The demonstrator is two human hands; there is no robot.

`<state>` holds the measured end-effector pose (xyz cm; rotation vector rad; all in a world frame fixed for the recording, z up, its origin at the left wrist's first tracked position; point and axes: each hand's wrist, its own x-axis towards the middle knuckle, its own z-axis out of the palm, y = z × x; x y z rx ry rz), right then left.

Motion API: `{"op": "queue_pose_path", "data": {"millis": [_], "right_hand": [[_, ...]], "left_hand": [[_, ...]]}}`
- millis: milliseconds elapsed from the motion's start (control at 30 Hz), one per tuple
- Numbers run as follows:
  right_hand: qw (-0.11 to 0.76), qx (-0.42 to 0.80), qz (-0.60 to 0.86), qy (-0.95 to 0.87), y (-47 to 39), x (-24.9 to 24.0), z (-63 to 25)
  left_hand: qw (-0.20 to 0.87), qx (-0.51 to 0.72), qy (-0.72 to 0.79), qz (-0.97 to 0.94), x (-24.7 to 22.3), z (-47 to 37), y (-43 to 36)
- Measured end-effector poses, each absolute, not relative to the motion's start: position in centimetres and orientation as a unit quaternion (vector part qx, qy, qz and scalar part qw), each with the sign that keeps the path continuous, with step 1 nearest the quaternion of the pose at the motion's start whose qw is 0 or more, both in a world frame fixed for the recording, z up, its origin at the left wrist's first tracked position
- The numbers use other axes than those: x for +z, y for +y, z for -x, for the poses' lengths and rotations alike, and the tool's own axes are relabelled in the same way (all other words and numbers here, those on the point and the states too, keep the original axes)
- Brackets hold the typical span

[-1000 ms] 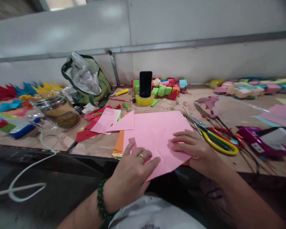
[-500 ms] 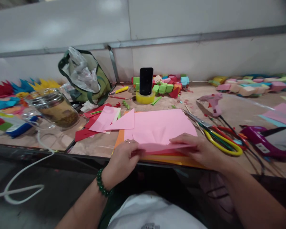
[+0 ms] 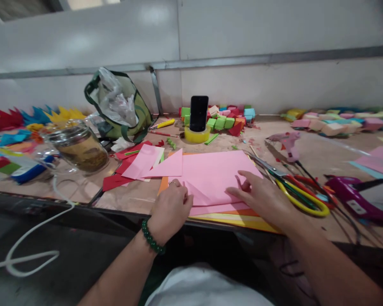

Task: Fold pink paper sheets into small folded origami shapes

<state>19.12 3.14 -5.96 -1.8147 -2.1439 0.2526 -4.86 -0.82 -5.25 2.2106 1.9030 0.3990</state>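
A pink sheet of paper (image 3: 210, 170) lies on a stack of coloured sheets, its near part folded over and slightly raised at the left. My left hand (image 3: 172, 208) has its fingers curled closed on the near left corner of this sheet. Over the right part of the same sheet, my right hand (image 3: 258, 195) has its thumb and fingers apart, with nothing gripped. Beneath, yellow paper (image 3: 239, 222) sticks out along the table edge. A pink paper triangle (image 3: 170, 165) rests at the sheet's left side.
Scissors with yellow handles (image 3: 303, 199) lie right of the paper, near a pink glue gun (image 3: 289, 144) and a purple tape dispenser (image 3: 354, 197). A phone (image 3: 199, 112) leans upright at a yellow tape roll (image 3: 197, 134). At left are a jar (image 3: 81, 148) and a green bag (image 3: 142, 112).
The near edge of the pink sheet, lifted between both hands before, now lies lower, folded over. My right hand has let go and spread its fingers; my left stays at the left corner.
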Motion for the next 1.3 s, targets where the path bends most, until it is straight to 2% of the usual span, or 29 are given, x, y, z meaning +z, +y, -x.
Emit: {"op": "queue_pose_path", "data": {"millis": [100,200,333,433,633,733,867,967,1133,1300], "right_hand": [[0.133,0.035,0.634,-0.761,3.0,-5.9,-18.4],[0.144,0.005,0.624,-0.768,2.9,-5.6,-17.7],[0.125,0.038,0.652,-0.747,3.0,-5.0,-17.2],[0.107,0.088,0.673,-0.726,3.1,-4.5,-17.1],[0.109,0.104,0.656,-0.740,3.0,-4.2,-17.2],[0.134,0.096,0.653,-0.739,2.9,-4.3,-17.1],[0.167,0.086,0.629,-0.754,3.0,-4.8,-17.5],[0.163,0.114,0.610,-0.767,3.1,-5.2,-18.1],[0.150,0.167,0.613,-0.757,3.3,-5.3,-18.7],[0.154,0.145,0.615,-0.759,3.6,-5.3,-19.0]], "left_hand": [[0.082,0.119,0.644,-0.752,-5.1,4.8,-1.4],[0.060,0.133,0.644,-0.751,-5.3,5.0,-1.8],[0.041,0.113,0.653,-0.747,-5.3,5.4,-1.4],[0.077,0.119,0.642,-0.753,-5.0,5.8,-0.9],[0.165,0.217,0.632,-0.726,-5.1,6.4,-1.1],[0.170,0.232,0.641,-0.712,-5.1,6.4,-1.2],[0.153,0.190,0.657,-0.713,-4.9,6.1,-1.0],[0.148,0.180,0.641,-0.732,-5.2,5.9,-0.7],[0.201,0.212,0.614,-0.733,-5.6,5.9,-0.5],[0.223,0.230,0.608,-0.727,-5.9,6.0,-0.8]]}}
